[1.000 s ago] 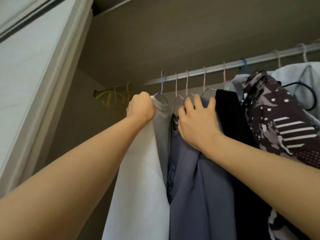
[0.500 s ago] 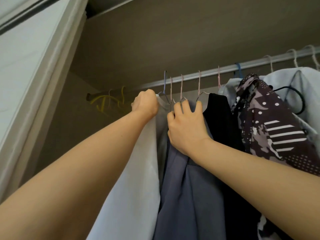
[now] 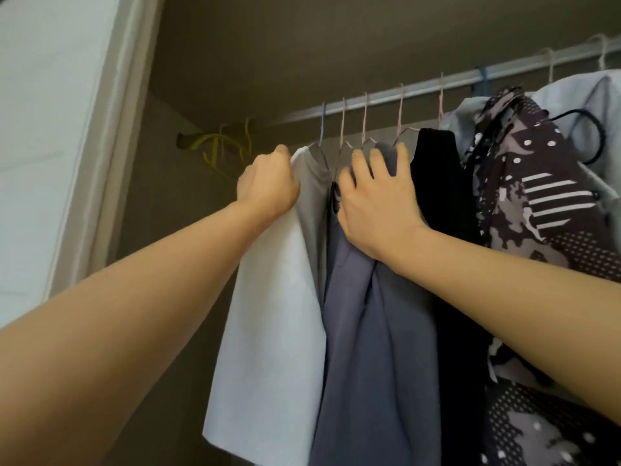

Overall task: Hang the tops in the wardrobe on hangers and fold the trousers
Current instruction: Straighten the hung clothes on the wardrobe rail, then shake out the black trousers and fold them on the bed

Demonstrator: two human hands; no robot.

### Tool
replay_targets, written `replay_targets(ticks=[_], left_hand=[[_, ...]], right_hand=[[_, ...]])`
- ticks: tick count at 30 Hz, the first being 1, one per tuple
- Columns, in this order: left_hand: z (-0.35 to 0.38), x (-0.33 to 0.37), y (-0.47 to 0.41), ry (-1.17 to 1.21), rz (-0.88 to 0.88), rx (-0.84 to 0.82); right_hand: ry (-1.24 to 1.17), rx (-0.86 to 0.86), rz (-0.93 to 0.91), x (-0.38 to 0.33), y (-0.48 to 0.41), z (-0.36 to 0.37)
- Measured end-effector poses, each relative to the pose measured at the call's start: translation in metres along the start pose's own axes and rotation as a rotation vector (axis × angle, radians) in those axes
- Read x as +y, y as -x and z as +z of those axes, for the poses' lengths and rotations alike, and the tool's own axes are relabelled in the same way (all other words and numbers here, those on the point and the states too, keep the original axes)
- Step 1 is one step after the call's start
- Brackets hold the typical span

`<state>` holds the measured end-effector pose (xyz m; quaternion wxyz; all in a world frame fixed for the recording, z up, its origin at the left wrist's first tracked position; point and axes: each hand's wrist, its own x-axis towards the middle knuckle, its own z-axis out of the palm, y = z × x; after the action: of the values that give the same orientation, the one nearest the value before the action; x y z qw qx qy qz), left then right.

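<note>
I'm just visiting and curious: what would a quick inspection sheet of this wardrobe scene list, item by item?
Surface: nothing seen; a hanging rail carries the clothes.
Job's things: white top, grey-blue top and black top hang side by side on thin hangers; no trousers in view.
Clutter: yellow hangers bunched at the rail's left end; a black hanger by the patterned garment.
Hands: left hand grips the white top's shoulder; right hand grips the grey-blue top near its hanger.
Cables: nothing seen.
Surroundings: brown wardrobe interior, white door frame at left.
</note>
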<state>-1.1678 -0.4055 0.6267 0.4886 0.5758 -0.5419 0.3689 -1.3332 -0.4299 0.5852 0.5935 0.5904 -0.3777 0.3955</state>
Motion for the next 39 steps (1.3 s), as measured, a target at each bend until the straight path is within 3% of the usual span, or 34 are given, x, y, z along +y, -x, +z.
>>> replay_targets(ticks=[13,17,22,31,39], left_hand=[[-0.073,0.02,0.16,-0.039,-0.052,-0.167],[-0.113,0.042,0.225,-0.084,-0.088,-0.227],[-0.17,0.051,0.304,-0.283,-0.151,-0.187],[-0.291,0.02,0.449,-0.495,-0.221,-0.272],[-0.407,-0.069,0.568,-0.647,-0.525,-0.294]], right_hand=[[-0.29,-0.191,-0.04,-0.015,0.098,-0.075],[-0.54,-0.18,0.016,-0.021,0.128,-0.12],[-0.902,-0.134,0.139,-0.037,0.167,-0.182],[-1.277,-0.278,-0.054,-0.119,0.252,-0.268],[-1.52,-0.443,-0.31,-0.259,0.287,-0.376]])
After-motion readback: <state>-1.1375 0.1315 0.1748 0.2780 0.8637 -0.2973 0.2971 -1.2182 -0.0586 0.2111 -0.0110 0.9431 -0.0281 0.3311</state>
